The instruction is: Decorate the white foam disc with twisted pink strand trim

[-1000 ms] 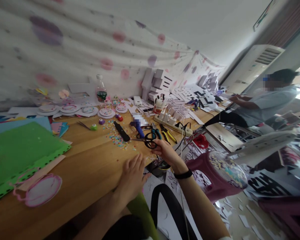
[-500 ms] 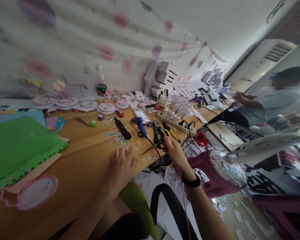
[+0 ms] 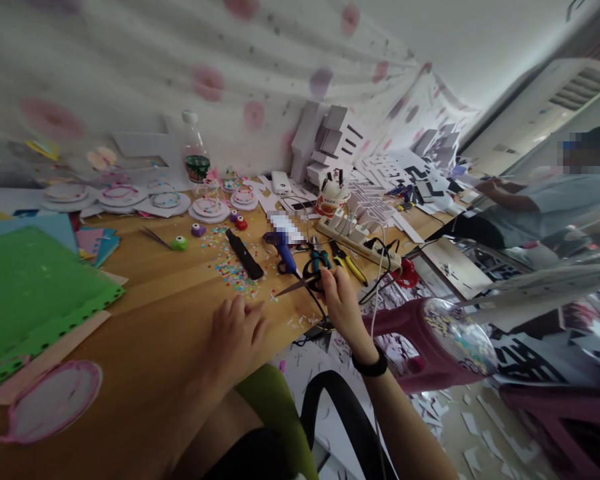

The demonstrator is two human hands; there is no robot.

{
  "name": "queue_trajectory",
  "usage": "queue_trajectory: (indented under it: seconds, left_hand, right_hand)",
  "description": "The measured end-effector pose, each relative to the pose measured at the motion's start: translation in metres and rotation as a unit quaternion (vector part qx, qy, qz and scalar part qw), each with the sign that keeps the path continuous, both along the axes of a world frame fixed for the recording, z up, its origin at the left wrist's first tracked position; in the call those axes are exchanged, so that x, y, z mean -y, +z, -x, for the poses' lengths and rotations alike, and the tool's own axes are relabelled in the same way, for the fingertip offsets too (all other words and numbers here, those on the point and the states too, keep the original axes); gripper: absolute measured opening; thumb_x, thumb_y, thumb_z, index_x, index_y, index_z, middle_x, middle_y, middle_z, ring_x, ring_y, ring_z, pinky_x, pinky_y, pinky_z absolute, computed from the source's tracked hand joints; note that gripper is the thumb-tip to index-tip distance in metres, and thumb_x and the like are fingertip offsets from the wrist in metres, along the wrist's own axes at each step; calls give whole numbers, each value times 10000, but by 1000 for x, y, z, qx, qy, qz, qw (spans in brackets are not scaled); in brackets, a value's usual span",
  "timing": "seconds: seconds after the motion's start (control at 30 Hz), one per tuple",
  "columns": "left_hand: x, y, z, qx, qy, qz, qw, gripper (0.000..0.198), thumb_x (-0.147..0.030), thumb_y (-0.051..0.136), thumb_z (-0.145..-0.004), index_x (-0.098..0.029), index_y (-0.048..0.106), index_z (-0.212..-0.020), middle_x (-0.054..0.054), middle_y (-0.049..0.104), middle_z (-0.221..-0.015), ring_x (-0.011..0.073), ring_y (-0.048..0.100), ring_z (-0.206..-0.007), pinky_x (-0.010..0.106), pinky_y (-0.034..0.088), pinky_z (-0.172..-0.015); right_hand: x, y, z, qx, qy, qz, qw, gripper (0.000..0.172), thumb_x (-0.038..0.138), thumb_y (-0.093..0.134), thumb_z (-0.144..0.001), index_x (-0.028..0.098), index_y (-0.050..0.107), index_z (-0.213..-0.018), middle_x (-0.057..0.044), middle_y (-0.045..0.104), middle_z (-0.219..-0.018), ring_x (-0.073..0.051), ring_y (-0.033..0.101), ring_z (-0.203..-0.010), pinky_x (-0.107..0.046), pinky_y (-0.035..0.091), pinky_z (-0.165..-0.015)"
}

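Scissors (image 3: pixel 300 285) with black handles are in my right hand (image 3: pixel 341 300), which is shut around the handles. Their pointed blades aim left, over the table's front edge. My left hand (image 3: pixel 237 328) rests on the wooden table with loosely bent fingers, a little apart, and nothing shows in it. Just beyond the scissors lie a blue glue gun (image 3: pixel 283 252), teal-handled pliers (image 3: pixel 318 253) and yellow-handled pliers (image 3: pixel 349 261). A black utility knife (image 3: pixel 244 253) lies among colourful confetti bits (image 3: pixel 233 275), ahead of my left hand.
A pink-edged white disc (image 3: pixel 55 400) and green sheet (image 3: pixel 50 300) lie at left. White discs with beaded rings (image 3: pixel 209 208), a bottle (image 3: pixel 196 150) and a power strip (image 3: pixel 357 241) stand behind. At right are a purple stool (image 3: pixel 410 347) and a seated person (image 3: pixel 545 200).
My right hand has moved slightly left with the scissors, whose blades now lie nearer the confetti. My left hand has shifted a little left. The camera view has turned slightly.
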State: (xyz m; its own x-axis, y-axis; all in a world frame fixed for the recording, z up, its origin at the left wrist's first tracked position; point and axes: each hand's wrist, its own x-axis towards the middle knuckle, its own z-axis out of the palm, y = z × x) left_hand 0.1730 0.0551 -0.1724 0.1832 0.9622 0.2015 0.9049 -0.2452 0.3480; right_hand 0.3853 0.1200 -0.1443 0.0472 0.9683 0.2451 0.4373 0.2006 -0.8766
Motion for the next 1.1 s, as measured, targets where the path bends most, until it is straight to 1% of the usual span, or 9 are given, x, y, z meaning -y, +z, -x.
queue_trajectory:
  seconds: [0.13, 0.27, 0.5, 0.8, 0.93, 1.1]
  left_hand:
    - [3, -1, -2, -25, -3, 8, 1000, 285, -279, 557, -977, -217, 715, -1206, 105, 575, -976, 295, 528, -952, 440, 434, -838]
    - [-2, 1, -5, -31, 4, 23, 999, 335, -294, 564, -978, -202, 667, -1283, 111, 575, -1008, 302, 524, -979, 443, 430, -849]
    - [-5, 2, -7, -44, 0, 28, 999, 362, -339, 567, -986, -227, 644, -1321, 109, 562, -1011, 298, 524, -983, 440, 429, -850]
    - [-4, 1, -7, -99, -9, 11, 995, 377, -380, 579, -981, -256, 634, -1333, 111, 564, -1006, 301, 531, -971, 427, 421, -821]
    - [-2, 1, -6, -112, -7, 11, 994, 370, -390, 564, -988, -266, 635, -1329, 110, 568, -1008, 302, 528, -968, 423, 412, -816]
    - [-1, 3, -2, -111, 32, 22, 993, 371, -363, 522, -1002, -211, 642, -1319, 131, 577, -1030, 316, 520, -978, 441, 412, -829]
  right_hand:
    - [-1, 1, 8, 27, 16, -6, 1000, 342, 541, 474, -970, 275, 407, -767, 47, 472, -627, -171, 480, -566, -308, 392, -562]
    - [-2, 5, 11, 49, 21, -8, 999, 324, 499, 473, -974, 277, 390, -754, 49, 461, -622, -174, 477, -574, -309, 378, -574]
    - [-4, 5, 10, 75, 21, -15, 997, 298, 480, 449, -980, 278, 392, -769, 37, 486, -631, -186, 508, -598, -311, 400, -594]
    - [-6, 7, 10, 107, 1, -40, 993, 288, 468, 428, -969, 281, 366, -759, 38, 465, -620, -184, 477, -582, -311, 355, -581]
    - [-6, 9, 4, 122, -5, -47, 991, 304, 483, 427, -967, 282, 363, -749, 37, 468, -605, -184, 467, -574, -314, 337, -581]
    - [-1, 14, -7, 140, -10, -53, 989, 314, 487, 442, -960, 283, 368, -733, 25, 490, -607, -193, 479, -582, -321, 342, -587]
